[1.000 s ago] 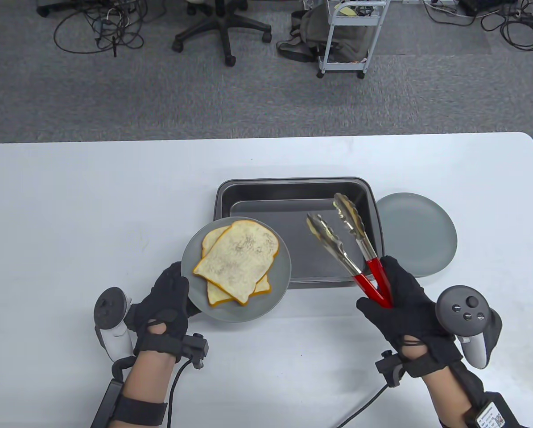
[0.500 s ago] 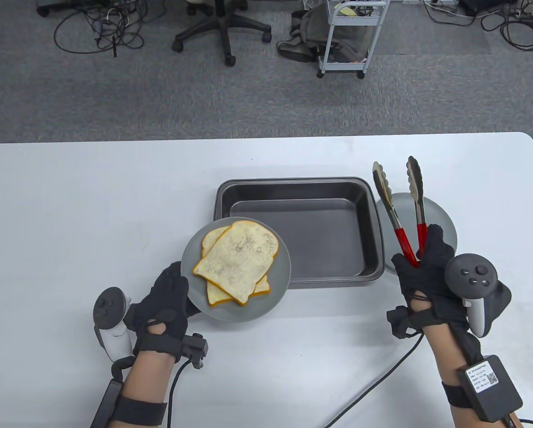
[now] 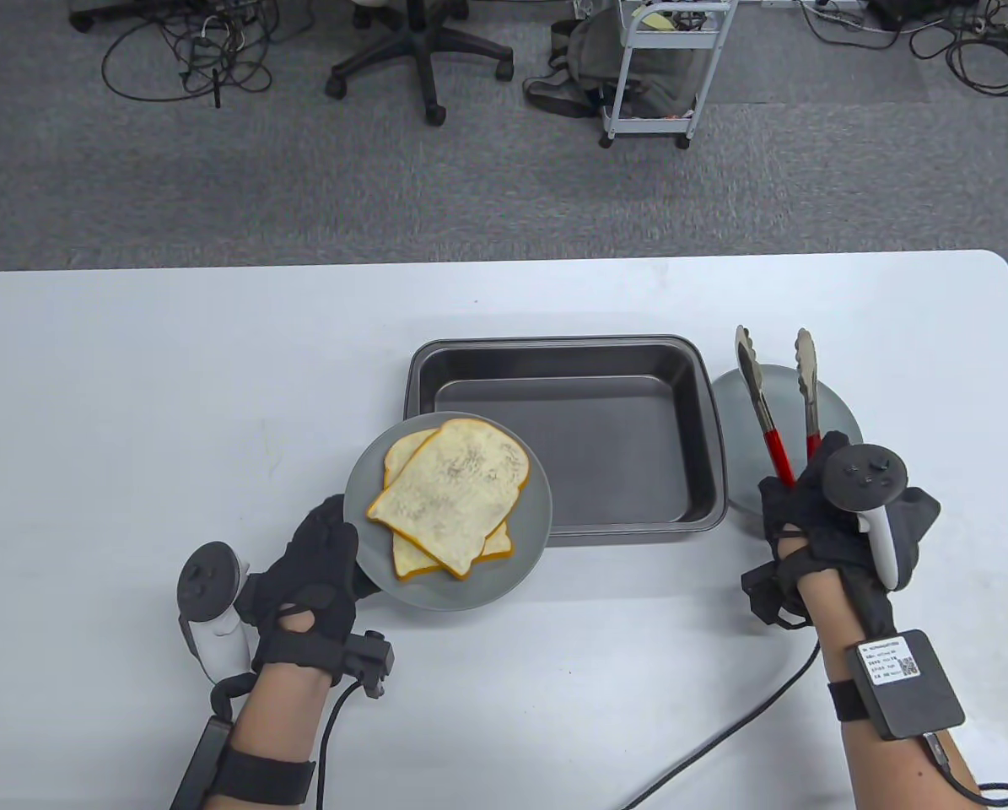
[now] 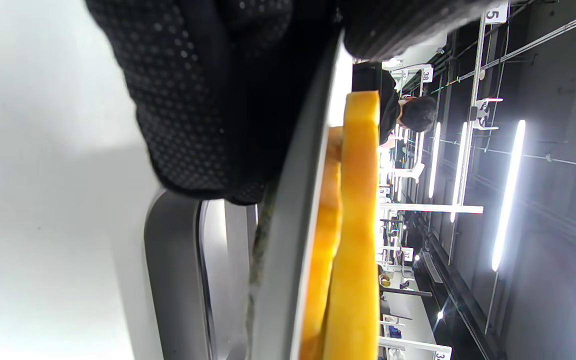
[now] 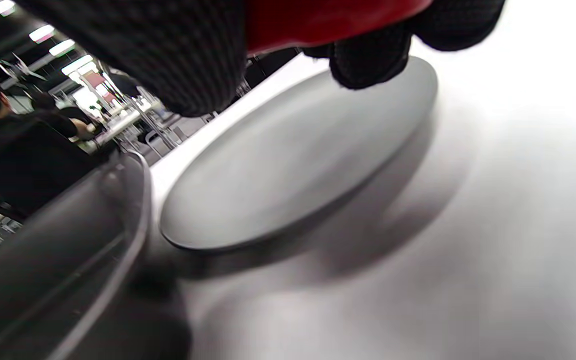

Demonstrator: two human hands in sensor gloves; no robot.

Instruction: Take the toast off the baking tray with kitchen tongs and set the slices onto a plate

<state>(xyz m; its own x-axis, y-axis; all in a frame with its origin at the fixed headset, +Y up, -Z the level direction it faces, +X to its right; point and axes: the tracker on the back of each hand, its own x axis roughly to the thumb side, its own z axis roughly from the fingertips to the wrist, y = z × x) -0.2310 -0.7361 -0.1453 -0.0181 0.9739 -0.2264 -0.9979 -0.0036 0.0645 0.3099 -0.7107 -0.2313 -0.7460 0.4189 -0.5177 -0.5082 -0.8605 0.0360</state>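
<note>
Two toast slices [image 3: 449, 494] lie stacked on a grey plate [image 3: 520, 540] that my left hand [image 3: 318, 561] grips by its near left rim, held over the front left corner of the dark baking tray [image 3: 567, 434]. The tray holds no toast. In the left wrist view the toast [image 4: 355, 225] shows edge-on upon the plate [image 4: 288, 235]. My right hand [image 3: 816, 506] grips the red handles of the kitchen tongs [image 3: 778, 396], whose metal tips point away over a second grey plate [image 3: 832, 405] to the right of the tray. The tong tips are apart and hold nothing. That second plate [image 5: 298, 160] also fills the right wrist view.
The white table [image 3: 175, 380] stretches left and behind the tray. Beyond its far edge are an office chair [image 3: 419, 51], a white trolley [image 3: 664, 67] and cables on the carpet. A cable [image 3: 723, 742] runs along the table from my right wrist.
My right hand has carried the tongs from above the tray rightward to above the second plate and turned them to point away, then lowered them a little. The left hand and plate stayed put.
</note>
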